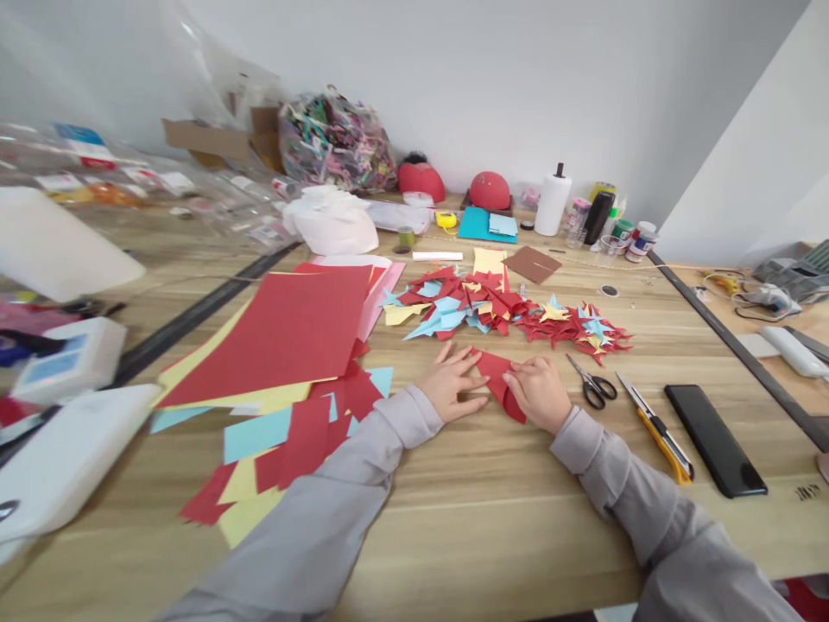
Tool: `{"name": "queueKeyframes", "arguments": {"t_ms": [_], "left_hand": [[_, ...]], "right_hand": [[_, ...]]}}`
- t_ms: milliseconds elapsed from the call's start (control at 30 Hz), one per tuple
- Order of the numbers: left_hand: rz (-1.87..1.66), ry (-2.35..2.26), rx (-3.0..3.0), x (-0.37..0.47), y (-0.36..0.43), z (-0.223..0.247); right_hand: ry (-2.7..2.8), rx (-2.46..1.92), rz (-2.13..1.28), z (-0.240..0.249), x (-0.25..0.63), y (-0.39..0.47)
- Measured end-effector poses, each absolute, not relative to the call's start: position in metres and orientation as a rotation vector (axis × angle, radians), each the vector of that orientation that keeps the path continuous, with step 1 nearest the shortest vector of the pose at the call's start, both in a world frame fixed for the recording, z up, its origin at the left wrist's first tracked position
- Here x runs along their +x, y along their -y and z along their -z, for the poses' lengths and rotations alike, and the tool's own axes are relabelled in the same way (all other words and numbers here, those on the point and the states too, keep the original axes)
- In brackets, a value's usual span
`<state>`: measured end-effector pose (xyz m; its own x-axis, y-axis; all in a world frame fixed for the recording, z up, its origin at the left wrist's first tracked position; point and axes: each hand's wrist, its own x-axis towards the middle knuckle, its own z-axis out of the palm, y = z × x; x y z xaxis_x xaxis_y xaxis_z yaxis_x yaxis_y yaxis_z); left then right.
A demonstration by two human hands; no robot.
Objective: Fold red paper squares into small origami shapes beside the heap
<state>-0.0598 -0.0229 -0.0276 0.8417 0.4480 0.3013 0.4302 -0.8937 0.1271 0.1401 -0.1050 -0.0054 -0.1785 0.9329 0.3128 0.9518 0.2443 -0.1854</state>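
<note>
A partly folded sheet of red paper lies on the wooden table between my hands. My left hand rests flat with spread fingers, its fingertips at the paper's left edge. With bent fingers, my right hand grips the paper's right side, where a flap curls up. Just beyond sits a heap of folded paper pieces in red, blue and yellow. Folded paper stars lie to its right. Black-handled scissors are beside my right hand.
Large red paper sheets and cut scraps spread on the left. To the right lie a yellow utility knife and a black phone. Brown paper, a white bottle and a stuffed clear bag stand farther back.
</note>
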Motion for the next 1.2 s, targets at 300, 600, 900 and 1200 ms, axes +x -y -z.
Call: {"name": "queueKeyframes", "arguments": {"t_ms": [300, 600, 900, 1200], "left_hand": [[-0.459, -0.636, 2.928, -0.059, 0.037, 0.028], [-0.398, -0.596, 2.894, -0.062, 0.043, 0.025], [-0.417, -0.643, 2.889, -0.059, 0.052, 0.019], [-0.407, -0.595, 2.943, -0.056, 0.067, 0.011]], "right_hand": [[2.182, -1.737, 0.084, 0.005, 0.141, 0.105], [2.182, -1.730, 0.061, 0.002, 0.141, 0.105], [2.176, -1.712, 0.017, 0.002, 0.141, 0.105], [2.172, -1.732, 0.051, 0.002, 0.141, 0.105]]}}
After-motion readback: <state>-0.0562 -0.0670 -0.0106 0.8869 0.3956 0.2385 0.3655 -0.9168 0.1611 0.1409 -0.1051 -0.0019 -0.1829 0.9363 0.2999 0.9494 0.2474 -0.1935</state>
